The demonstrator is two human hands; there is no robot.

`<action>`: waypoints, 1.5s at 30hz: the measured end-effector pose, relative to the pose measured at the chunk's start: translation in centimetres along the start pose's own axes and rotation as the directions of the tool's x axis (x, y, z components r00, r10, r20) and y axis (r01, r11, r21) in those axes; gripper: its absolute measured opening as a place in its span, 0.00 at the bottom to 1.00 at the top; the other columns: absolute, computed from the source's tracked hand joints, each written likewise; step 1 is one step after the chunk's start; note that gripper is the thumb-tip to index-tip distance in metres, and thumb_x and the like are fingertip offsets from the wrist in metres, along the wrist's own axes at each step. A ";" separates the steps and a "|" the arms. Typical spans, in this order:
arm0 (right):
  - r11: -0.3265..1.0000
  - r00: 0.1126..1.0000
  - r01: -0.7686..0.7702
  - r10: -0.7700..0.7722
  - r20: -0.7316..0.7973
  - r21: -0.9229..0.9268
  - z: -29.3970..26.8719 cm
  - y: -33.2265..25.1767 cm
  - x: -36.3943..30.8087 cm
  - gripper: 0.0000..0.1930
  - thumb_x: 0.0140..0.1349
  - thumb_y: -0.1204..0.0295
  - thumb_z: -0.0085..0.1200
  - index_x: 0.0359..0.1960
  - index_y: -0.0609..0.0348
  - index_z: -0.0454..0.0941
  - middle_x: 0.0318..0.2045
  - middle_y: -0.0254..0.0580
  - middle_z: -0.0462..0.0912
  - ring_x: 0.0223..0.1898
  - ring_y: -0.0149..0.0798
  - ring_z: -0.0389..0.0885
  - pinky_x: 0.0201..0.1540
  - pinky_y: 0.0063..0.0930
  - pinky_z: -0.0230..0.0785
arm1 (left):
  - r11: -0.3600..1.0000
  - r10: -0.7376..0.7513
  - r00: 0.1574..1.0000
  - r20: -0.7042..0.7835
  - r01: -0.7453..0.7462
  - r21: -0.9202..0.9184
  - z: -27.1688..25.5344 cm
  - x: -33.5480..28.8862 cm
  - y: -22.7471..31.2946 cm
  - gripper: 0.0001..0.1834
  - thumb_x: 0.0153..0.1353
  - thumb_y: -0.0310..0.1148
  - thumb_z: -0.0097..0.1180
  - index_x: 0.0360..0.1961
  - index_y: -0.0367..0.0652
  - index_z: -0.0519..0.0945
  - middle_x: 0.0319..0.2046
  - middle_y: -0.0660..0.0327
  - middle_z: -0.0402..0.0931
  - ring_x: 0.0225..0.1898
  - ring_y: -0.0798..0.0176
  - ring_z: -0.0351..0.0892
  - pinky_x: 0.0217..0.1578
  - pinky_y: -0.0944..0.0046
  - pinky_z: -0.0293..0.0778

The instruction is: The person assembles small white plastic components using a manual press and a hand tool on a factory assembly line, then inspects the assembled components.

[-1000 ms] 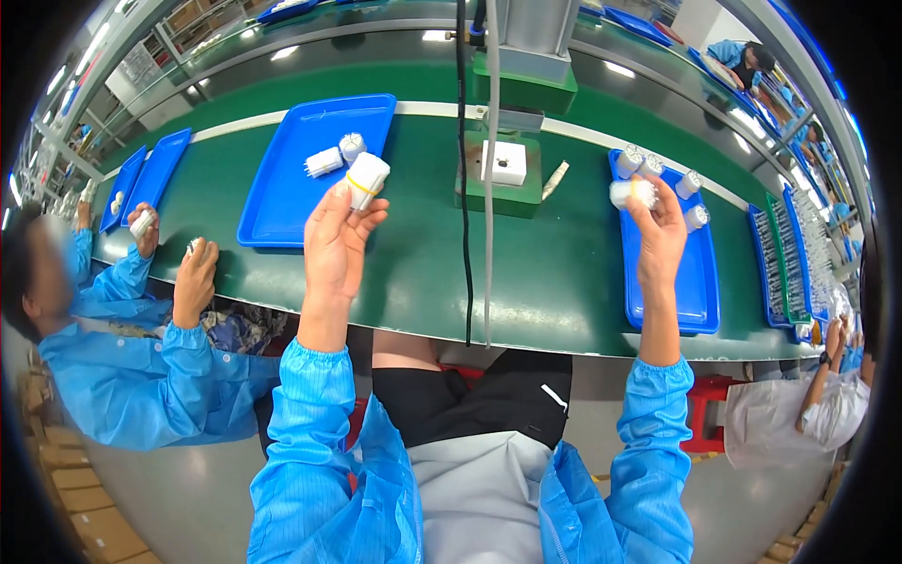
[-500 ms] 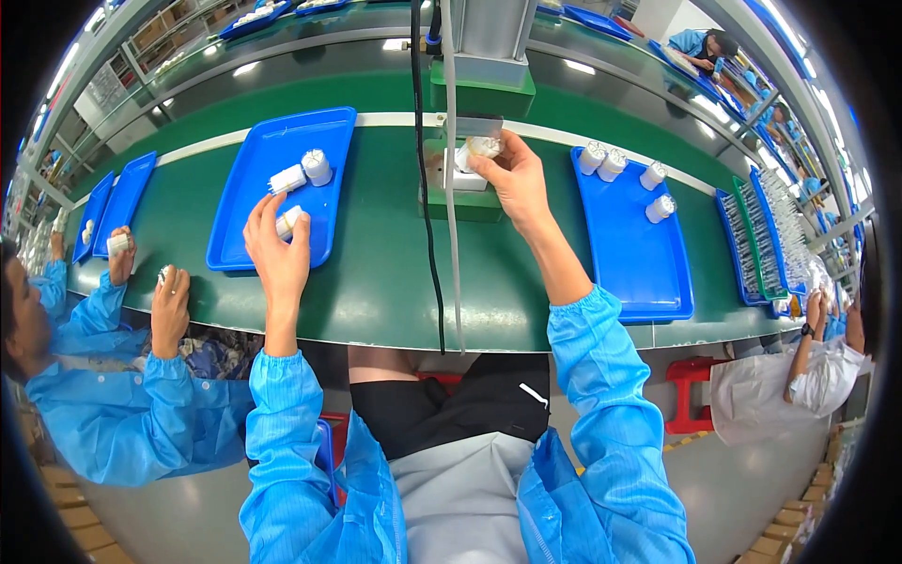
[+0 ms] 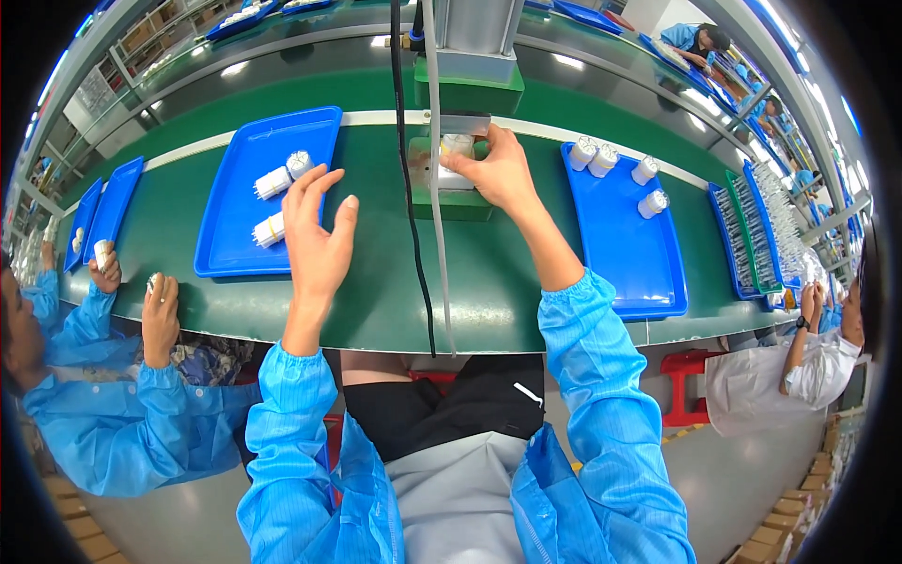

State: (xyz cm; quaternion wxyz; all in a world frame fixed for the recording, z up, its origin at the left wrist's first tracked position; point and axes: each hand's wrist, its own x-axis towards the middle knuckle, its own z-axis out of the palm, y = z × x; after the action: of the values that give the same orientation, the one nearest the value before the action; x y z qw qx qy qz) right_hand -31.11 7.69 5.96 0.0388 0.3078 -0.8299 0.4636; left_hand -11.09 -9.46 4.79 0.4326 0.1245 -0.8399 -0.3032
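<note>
While my right hand [image 3: 500, 173] pinches a white cylindrical part [image 3: 457, 145] at the white fixture block [image 3: 453, 182], the part's long axis seemingly near upright, my left hand [image 3: 317, 233] hangs well to the left, fingers spread and holding nothing. From my remote view, I cannot tell whether the part is seated.

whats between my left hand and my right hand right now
In the head view, a black cable, a pale cable, bare green worktop and the green fixture's left edge lie between the left hand and right hand.
</note>
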 end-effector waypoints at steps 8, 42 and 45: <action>0.989 0.992 0.063 -0.077 -0.101 -0.132 1.0 -0.7 -1.7 0.30 0.47 0.62 0.72 0.52 0.60 0.76 0.47 0.44 0.81 0.51 0.44 0.79 0.53 0.38 0.72 | 0.991 0.047 0.985 0.169 -0.025 -0.129 4.7 2.1 2.6 0.20 0.59 0.34 0.60 0.53 0.38 0.78 0.55 0.50 0.75 0.59 0.49 0.72 0.60 0.54 0.67; 0.953 0.961 0.222 -0.179 -0.209 0.205 2.9 3.1 -3.2 0.16 0.60 0.67 0.61 0.46 0.65 0.83 0.52 0.51 0.81 0.52 0.46 0.81 0.55 0.34 0.72 | 0.957 0.096 0.978 0.183 -0.041 -0.286 12.1 2.6 0.1 0.16 0.63 0.33 0.56 0.50 0.39 0.80 0.51 0.46 0.78 0.52 0.42 0.78 0.53 0.53 0.74; 0.959 0.961 0.233 -0.202 -0.188 0.160 2.6 3.4 -3.3 0.17 0.61 0.67 0.61 0.47 0.66 0.82 0.51 0.52 0.81 0.52 0.45 0.81 0.55 0.33 0.72 | 0.982 0.090 0.972 0.218 -0.051 -0.180 12.2 2.5 -0.4 0.16 0.61 0.33 0.57 0.49 0.38 0.81 0.49 0.46 0.79 0.50 0.41 0.78 0.52 0.51 0.73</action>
State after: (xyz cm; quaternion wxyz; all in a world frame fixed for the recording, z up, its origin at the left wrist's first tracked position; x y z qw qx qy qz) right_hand -29.79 8.46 0.78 0.1323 0.3589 -0.7391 0.5544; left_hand -22.38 -6.03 0.82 0.3543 0.0211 -0.8579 -0.3715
